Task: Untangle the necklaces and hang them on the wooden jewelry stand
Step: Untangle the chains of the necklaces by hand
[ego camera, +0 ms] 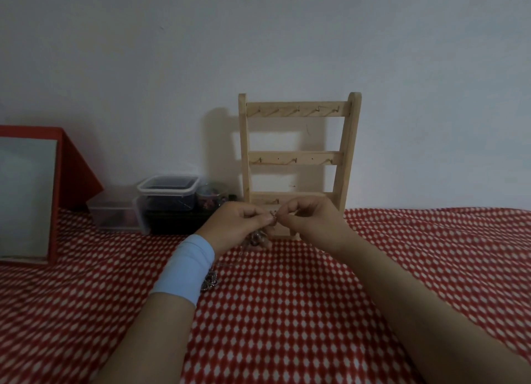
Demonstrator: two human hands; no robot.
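Note:
The wooden jewelry stand (pixel 297 156) leans against the wall, with three rails of small hooks, all bare. In front of its base, my left hand (pixel 240 224) and my right hand (pixel 310 222) meet fingertip to fingertip and both pinch a small tangled necklace (pixel 274 217). Part of that tangle hangs down below my left hand (pixel 256 238). Another silvery chain clump (pixel 209 280) lies on the cloth, half hidden under my left wrist, which wears a pale blue band.
A red-and-white patterned cloth (pixel 316 297) covers the surface. Left of the stand sit stacked clear plastic boxes (pixel 168 194) and a small jar of beads (pixel 211 197). A red-framed mirror (pixel 27 199) stands at the far left.

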